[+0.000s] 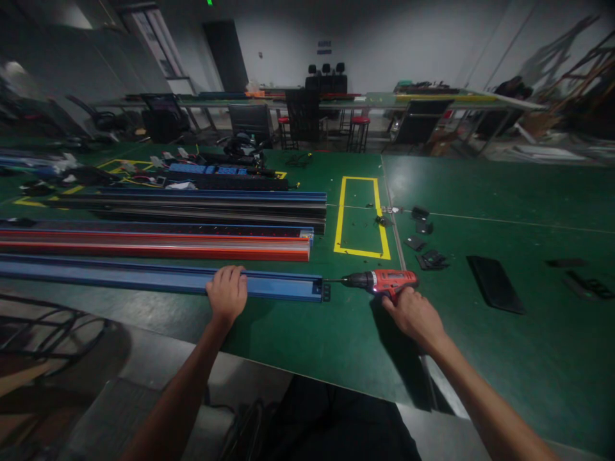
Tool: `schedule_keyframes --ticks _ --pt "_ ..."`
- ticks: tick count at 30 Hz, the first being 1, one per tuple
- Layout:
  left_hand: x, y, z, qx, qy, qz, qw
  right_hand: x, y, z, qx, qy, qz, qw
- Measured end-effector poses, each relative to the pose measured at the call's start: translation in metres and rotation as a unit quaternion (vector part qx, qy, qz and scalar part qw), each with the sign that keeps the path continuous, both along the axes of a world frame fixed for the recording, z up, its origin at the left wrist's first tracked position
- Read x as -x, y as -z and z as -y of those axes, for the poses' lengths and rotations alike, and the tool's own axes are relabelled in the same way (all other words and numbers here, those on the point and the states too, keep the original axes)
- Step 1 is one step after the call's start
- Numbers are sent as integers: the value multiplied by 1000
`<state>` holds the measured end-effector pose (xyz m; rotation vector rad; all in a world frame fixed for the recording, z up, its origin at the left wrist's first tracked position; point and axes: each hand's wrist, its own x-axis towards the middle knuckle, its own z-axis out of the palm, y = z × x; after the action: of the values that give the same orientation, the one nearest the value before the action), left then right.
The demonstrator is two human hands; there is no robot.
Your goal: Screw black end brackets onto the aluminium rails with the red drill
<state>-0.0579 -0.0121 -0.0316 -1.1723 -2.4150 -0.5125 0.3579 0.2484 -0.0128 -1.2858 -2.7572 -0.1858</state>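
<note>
A long blue metal profile [283, 286] lies along the near edge of the green table. My left hand [228, 291] is wrapped over it, a short way from its right end. A small black end piece [327, 292] sits at that end. My right hand [416, 314] grips a red and black cordless drill [394, 280] by its handle, which the fingers mostly hide. The drill lies level, its long thin bit pointing left at the profile's end. Whether the bit's tip touches a screw there is too small to tell.
Beyond the blue profile lie an orange profile [269, 248] and several dark ones [269, 208]. Yellow tape [361, 253] marks a rectangle on the table [456, 346]. Small black parts [432, 259] and a black flat case [494, 283] rest to the right. Chairs [250, 123] stand behind.
</note>
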Motion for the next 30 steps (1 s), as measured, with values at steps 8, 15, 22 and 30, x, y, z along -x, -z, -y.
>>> schedule_keyframes --ticks 8,15,22,30 --pt "-2 -3 -1 9 -4 17 1000 2 -6 3 -2 5 -7 1000" --pt "-1 -2 0 4 -1 13 1000 6 -11 6 5 34 12 999" --pt "-2 -3 0 4 -6 19 1000 4 -8 5 -6 25 25 999" --pt "-4 -4 -1 5 -9 17 1000 1 -3 3 -15 12 14 1000"
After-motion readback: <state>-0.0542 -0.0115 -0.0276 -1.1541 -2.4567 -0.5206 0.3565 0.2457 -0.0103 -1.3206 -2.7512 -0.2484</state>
